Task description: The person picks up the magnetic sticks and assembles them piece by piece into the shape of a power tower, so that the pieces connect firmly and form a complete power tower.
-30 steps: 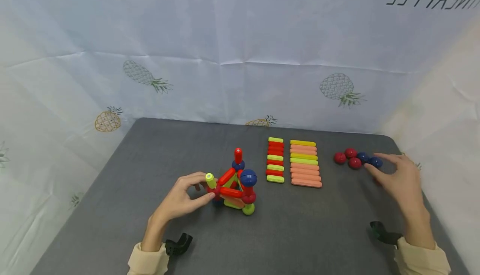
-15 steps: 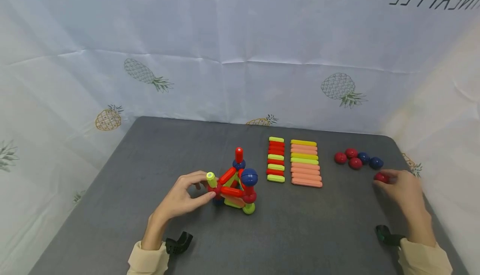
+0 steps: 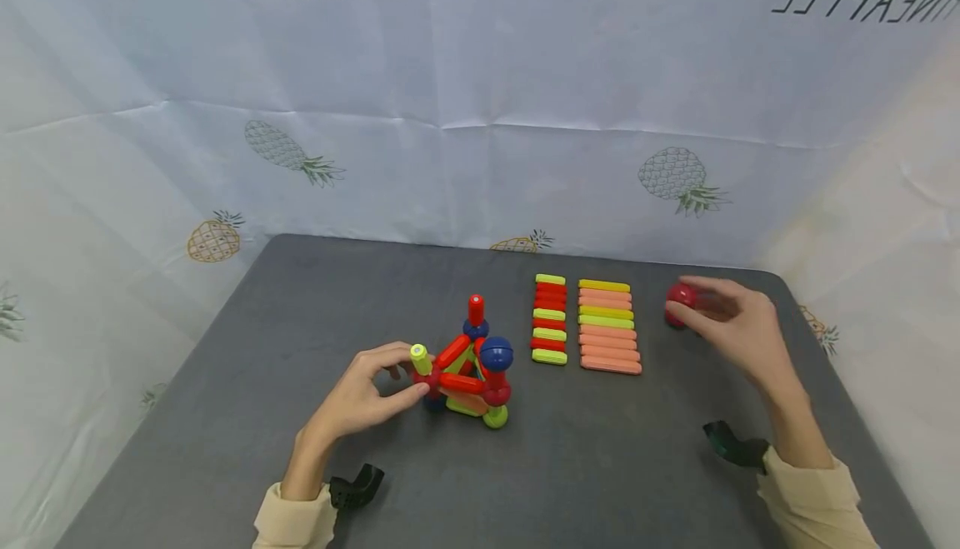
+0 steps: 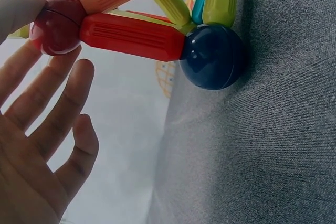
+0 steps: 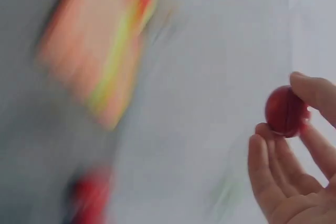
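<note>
A magnetic stick-and-ball structure (image 3: 461,383) stands on the grey table, built from red, green and orange rods with balls at its corners. My left hand (image 3: 375,386) pinches its red corner ball (image 4: 58,24) between thumb and fingers. A blue ball (image 4: 212,56) forms the structure's lower corner, on the tabletop. Another blue ball (image 3: 497,354) tops a red upright rod. My right hand (image 3: 742,328) pinches a loose red ball (image 5: 285,111) between thumb and fingertips, raised above the table. Just below it another red ball (image 3: 675,321) partly shows; the remaining loose balls are hidden behind that hand.
Between the hands lie a column of short red and green rods (image 3: 551,316) and a column of longer orange, yellow and green rods (image 3: 609,341). White pineapple-print cloth (image 3: 450,174) hangs behind the grey table (image 3: 360,282) and along its sides.
My right hand first reached beside the blue balls, took hold of a red ball at the right, and carried it left and away from me over the others. My left hand stays put.
</note>
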### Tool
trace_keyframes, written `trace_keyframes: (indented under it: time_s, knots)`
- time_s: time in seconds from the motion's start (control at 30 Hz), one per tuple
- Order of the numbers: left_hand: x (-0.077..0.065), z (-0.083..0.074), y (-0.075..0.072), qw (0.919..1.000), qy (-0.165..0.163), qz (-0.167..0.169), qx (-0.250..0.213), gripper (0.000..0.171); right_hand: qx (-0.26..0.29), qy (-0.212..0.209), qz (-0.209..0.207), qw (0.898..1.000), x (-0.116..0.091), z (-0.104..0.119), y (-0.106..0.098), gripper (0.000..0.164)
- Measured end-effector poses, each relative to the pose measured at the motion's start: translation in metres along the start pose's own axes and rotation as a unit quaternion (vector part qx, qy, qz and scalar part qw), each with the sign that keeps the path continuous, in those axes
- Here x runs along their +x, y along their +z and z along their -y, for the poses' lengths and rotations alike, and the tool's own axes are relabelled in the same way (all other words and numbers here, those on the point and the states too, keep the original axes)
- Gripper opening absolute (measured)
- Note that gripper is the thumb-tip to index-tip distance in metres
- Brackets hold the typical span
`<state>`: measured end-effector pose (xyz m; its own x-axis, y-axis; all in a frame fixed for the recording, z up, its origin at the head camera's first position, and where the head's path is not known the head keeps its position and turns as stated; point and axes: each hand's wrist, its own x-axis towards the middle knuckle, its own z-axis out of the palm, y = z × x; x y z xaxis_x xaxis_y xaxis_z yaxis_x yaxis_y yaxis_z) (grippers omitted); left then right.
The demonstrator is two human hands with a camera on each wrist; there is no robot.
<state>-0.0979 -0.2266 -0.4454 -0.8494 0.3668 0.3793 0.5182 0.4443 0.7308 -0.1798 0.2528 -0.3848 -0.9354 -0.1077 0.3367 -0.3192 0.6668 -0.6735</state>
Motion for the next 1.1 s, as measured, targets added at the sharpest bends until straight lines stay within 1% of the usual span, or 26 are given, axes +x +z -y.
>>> trace_keyframes:
  time_s: [0.03, 0.1, 0.2, 0.3, 0.43, 0.5, 0.6, 0.7, 0.87, 1.1]
  knots:
    - [0.0, 0.0, 0.0, 1.0, -0.001, 0.0, 0.0, 0.028, 0.027, -0.022, 0.009, 0.999, 0.006, 0.017, 0.009, 0.042]
    - [-0.001, 0.0, -0.001, 1.0, -0.002, 0.001, 0.001, 0.028, 0.084, -0.069, 0.031, 0.994, 0.017, 0.049, 0.029, 0.041]
    - [0.0, 0.0, -0.001, 1.0, -0.001, 0.004, 0.0, 0.027, 0.15, -0.117, 0.078, 0.979, 0.028, 0.088, 0.057, 0.041]
    - [0.001, -0.001, -0.001, 1.0, 0.002, 0.006, -0.003, 0.027, 0.202, -0.145, 0.119, 0.961, 0.035, 0.118, 0.083, 0.041]
    - [0.002, -0.002, -0.001, 1.0, 0.003, 0.008, -0.005, 0.028, 0.231, -0.164, 0.149, 0.947, 0.038, 0.143, 0.111, 0.04]
    - [0.002, -0.002, -0.002, 0.9999, 0.003, 0.009, -0.005, 0.028, 0.242, -0.166, 0.16, 0.943, 0.039, 0.151, 0.121, 0.04]
    - [0.001, -0.002, -0.002, 1.0, 0.002, 0.009, -0.004, 0.027, 0.247, -0.17, 0.171, 0.939, 0.041, 0.158, 0.132, 0.04]
    - [0.001, -0.001, -0.001, 1.0, 0.003, 0.008, -0.004, 0.027, 0.237, -0.173, 0.178, 0.939, 0.042, 0.16, 0.138, 0.04]
    - [0.001, -0.002, -0.001, 1.0, 0.002, 0.006, -0.003, 0.027, 0.223, -0.171, 0.187, 0.941, 0.041, 0.157, 0.143, 0.04]
    - [0.0, -0.001, -0.001, 1.0, -0.002, 0.005, -0.002, 0.027, 0.227, -0.161, 0.188, 0.942, 0.038, 0.157, 0.144, 0.041]
